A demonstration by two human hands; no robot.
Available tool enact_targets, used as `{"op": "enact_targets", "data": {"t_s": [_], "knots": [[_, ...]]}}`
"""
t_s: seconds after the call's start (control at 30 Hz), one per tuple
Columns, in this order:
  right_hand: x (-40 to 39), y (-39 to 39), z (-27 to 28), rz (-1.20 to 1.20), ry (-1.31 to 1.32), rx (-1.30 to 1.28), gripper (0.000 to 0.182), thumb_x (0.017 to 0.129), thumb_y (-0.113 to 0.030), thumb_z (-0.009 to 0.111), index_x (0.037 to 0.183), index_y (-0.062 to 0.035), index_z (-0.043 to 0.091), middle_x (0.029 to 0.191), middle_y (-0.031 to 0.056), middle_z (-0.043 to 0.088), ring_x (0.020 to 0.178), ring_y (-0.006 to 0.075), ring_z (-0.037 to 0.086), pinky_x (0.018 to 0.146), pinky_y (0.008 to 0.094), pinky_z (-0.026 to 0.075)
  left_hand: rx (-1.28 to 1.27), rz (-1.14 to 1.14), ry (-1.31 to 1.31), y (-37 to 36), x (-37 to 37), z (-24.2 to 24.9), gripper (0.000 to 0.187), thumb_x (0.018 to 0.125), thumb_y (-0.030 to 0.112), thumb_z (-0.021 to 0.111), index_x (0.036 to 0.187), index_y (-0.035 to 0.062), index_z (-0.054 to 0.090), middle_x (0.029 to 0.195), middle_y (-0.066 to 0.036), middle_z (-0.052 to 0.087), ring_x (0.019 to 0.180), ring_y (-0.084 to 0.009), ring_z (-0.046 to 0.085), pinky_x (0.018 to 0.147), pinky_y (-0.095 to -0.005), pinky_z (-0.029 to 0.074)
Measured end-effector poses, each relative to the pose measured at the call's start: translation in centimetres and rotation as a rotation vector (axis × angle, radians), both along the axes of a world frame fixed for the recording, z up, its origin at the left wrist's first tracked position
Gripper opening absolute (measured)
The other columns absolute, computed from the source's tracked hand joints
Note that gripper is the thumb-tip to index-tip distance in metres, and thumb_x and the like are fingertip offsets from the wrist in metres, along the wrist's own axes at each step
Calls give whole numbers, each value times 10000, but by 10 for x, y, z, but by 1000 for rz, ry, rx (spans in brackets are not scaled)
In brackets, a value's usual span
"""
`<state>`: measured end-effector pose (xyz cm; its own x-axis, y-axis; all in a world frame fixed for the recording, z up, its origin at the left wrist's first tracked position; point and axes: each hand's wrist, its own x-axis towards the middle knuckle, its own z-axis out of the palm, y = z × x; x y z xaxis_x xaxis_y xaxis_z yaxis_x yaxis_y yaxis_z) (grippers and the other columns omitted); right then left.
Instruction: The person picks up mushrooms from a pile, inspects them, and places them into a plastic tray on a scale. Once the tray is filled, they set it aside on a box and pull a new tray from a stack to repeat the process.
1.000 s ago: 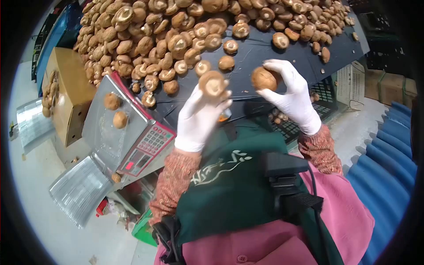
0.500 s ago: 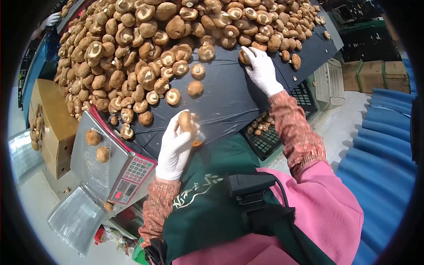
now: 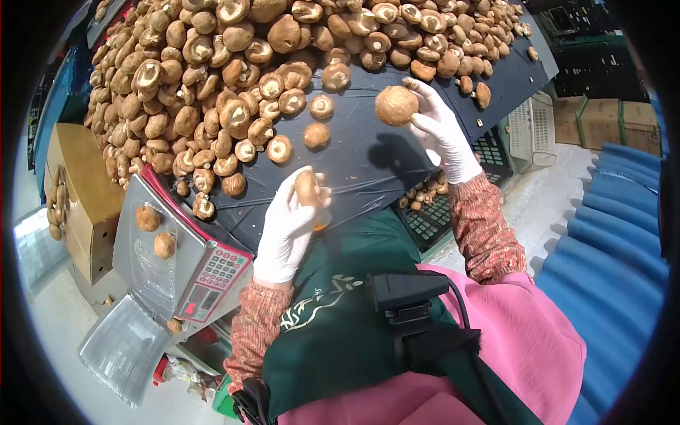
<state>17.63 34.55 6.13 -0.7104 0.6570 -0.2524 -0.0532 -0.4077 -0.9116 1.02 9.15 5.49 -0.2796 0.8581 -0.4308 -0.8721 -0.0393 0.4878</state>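
Observation:
White gloves cover both my hands. My left hand [image 3: 289, 227] grips a brown shiitake mushroom [image 3: 307, 188] near the front edge of the dark table. Held up in my right hand [image 3: 443, 131] is a larger shiitake mushroom [image 3: 396, 105], its round cap facing the camera and its shadow on the table cover below. A big heap of shiitake mushrooms [image 3: 188, 124] spreads over the far and left parts of the table [image 3: 354, 152]. Single mushrooms, such as one cap-up mushroom [image 3: 316, 135], lie between the heap and my hands.
A scale [image 3: 166, 248] at the left holds a clear tray with two mushrooms. Beside it are a cardboard box [image 3: 81, 202] and stacked clear trays [image 3: 124, 350]. A dark crate [image 3: 428, 223] with small mushrooms stands below the table's front edge. Blue corrugated sheeting [image 3: 609, 262] lies right.
My right hand has lifted the large mushroom off the table by the heap and turned its cap toward the camera. My left hand, still holding its mushroom, has shifted slightly.

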Motion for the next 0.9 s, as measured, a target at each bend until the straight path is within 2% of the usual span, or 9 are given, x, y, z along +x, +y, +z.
{"op": "enact_targets", "data": {"t_s": [0.17, 0.2, 0.3, 0.33, 0.47, 0.57, 0.6, 0.73, 0.9], "knots": [[36, -2, 4, -31, 71, -182, 611, 935, -260, 676, 1449, -28, 440, 1390, 147, 516, 1266, 244, 530, 1055, 417, 455, 7, -16, -33, -5, -2, -3, 715, 857, 121, 738, 1461, -12, 379, 1343, -169, 527, 1177, -267, 577, 1045, -378, 475], [38, -6, 13, -57, 114, -281, 554, 980, -267, 613, 1459, -47, 440, 1378, 145, 535, 1152, 239, 591, 927, 411, 525, 8, -25, -43, -4, -1, -3, 713, 865, 134, 731, 1465, -10, 373, 1341, -172, 529, 1176, -268, 578, 1042, -378, 477], [46, -11, -14, 5, 515, -748, 500, 1018, -257, 555, 1460, -53, 441, 1353, 143, 559, 1032, 235, 613, 813, 360, 531, 70, -60, -60, 0, 1, -2, 696, 890, 181, 707, 1471, -4, 371, 1330, -180, 537, 1170, -273, 580, 1031, -378, 481], [35, -21, -6, -11, 544, -856, 484, 1030, -288, 551, 1442, -51, 458, 1302, 140, 588, 937, 231, 592, 739, 336, 509, 47, -72, -30, 1, 1, 3, 696, 897, 210, 695, 1476, 2, 368, 1328, -190, 540, 1161, -278, 585, 1023, -379, 482], [8, -54, 11, -121, 629, -1074, 668, 1016, -446, 554, 1446, 25, 354, 1246, 196, 459, 816, 149, 462, 666, 249, 468, 65, -71, -19, -5, -2, 3, 685, 901, 217, 679, 1471, -5, 370, 1330, -201, 539, 1156, -282, 591, 1024, -384, 481], [2, -59, 6, 149, 668, -1204, 608, 1003, -429, 584, 1446, -46, 421, 1276, 206, 547, 861, 226, 548, 639, 308, 525, 59, -57, -3, -11, -4, 3, 675, 905, 216, 670, 1467, -11, 372, 1335, -211, 538, 1158, -286, 594, 1025, -389, 482], [-1, -60, 3, 286, 705, -1214, 651, 1019, -519, 494, 1462, -51, 402, 1304, 231, 520, 850, 247, 587, 552, 313, 531, 56, -54, 3, -12, -5, 4, 673, 906, 215, 667, 1466, -12, 372, 1336, -213, 538, 1159, -287, 594, 1025, -391, 482], [-11, -71, 13, 258, 628, -1199, 667, 1030, -585, 379, 1490, -102, 377, 1321, 269, 529, 849, 334, 683, 582, 375, 580, 79, -35, -6, -17, -8, 3, 668, 907, 212, 662, 1464, -15, 373, 1343, -221, 537, 1162, -294, 595, 1023, -403, 484], [-18, -77, 19, 297, 620, -1228, 666, 1028, -597, 371, 1481, -111, 400, 1315, 271, 542, 858, 337, 683, 620, 363, 575, 79, -38, 5, -20, -11, 4, 661, 909, 225, 654, 1460, -14, 378, 1361, -231, 530, 1162, -301, 600, 1017, -414, 487]]}}
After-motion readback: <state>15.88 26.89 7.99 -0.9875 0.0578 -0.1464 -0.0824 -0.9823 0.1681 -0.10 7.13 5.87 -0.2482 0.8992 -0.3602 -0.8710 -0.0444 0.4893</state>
